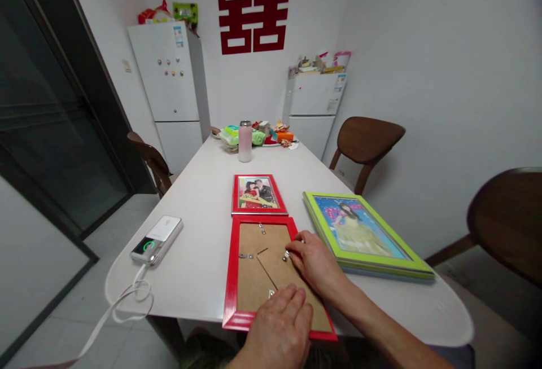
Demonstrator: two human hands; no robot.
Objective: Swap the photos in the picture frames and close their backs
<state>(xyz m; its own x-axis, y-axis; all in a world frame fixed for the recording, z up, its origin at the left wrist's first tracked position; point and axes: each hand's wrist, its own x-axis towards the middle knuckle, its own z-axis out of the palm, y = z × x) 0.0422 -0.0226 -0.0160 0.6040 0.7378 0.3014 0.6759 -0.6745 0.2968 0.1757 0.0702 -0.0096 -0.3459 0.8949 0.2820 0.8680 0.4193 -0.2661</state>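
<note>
White walls [423, 47] with a red cutout [234, 21], white fridges [171, 92], brown chairs [368, 137], white bench [199, 211], grey tiled floor [127, 233]

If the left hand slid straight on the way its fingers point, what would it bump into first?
Probably the right hand, which lies ahead over the brown backing board of the red photo frame, though depth is hard to judge here.
</note>
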